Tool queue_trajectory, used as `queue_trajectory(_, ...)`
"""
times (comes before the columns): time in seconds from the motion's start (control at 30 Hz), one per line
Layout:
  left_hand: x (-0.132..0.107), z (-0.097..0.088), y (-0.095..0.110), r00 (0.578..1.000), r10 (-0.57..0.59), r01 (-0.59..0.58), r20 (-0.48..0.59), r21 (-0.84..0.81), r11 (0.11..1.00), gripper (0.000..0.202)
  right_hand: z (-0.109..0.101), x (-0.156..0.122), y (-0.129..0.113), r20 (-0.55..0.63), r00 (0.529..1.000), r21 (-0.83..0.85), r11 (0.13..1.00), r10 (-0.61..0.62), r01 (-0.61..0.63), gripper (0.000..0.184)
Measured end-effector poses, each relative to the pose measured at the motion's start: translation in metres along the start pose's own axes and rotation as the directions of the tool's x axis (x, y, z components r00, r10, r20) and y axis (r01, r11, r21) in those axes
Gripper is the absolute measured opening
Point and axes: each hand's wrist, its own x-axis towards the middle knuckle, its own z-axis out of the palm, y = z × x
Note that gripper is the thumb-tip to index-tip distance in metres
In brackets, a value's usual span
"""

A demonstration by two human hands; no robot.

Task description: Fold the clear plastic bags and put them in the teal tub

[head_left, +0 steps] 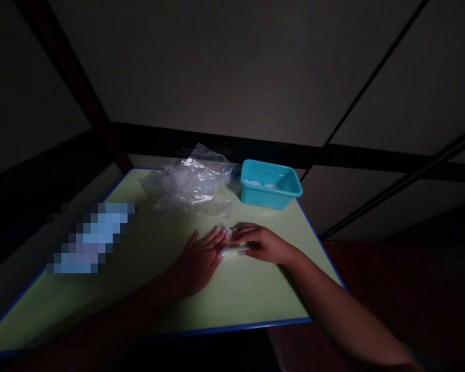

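Note:
My left hand lies flat on the pale green table, fingers stretched toward the middle. My right hand rests beside it, fingers curled and pinching a small clear plastic piece that lies between the two hands. The fingertips of both hands touch that piece. The scene is dim, so what the piece holds is unclear.
A heap of crumpled clear plastic bags lies at the back of the table. A teal plastic tub with something white in it stands at the back right. A blurred-out patch sits at the left. The table has a blue edge.

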Motion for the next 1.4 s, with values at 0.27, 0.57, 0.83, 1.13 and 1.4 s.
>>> queue_trajectory(0.27,0.003,0.002,-0.005,0.983,-0.008,-0.011,-0.185,-0.101,0.995,0.048,0.007,0.001,0.005,-0.077,0.996,0.003,0.999,0.037,-0.036,0.041)
queue_trajectory(0.57,0.009,-0.014,-0.004,0.957,-0.218,0.135,-0.189,-0.377,0.916,0.014,0.009,0.000,-0.001,-0.076,0.989,-0.019,0.992,0.124,-0.126,0.040)
queue_trajectory(0.83,0.011,-0.016,-0.009,0.934,-0.352,0.275,-0.070,-0.489,0.828,0.024,0.010,-0.003,0.007,-0.153,0.958,0.017,0.970,0.241,-0.241,0.032)
queue_trajectory(1.13,0.011,-0.016,-0.012,0.928,-0.364,0.256,-0.074,-0.584,0.770,0.020,0.024,0.007,0.016,-0.223,0.913,0.099,0.940,0.341,-0.327,0.004)
queue_trajectory(1.4,0.013,-0.020,-0.015,0.876,-0.450,0.258,-0.171,-0.623,0.738,0.050,0.030,0.007,0.019,-0.210,0.886,0.291,0.891,0.414,-0.348,0.049)
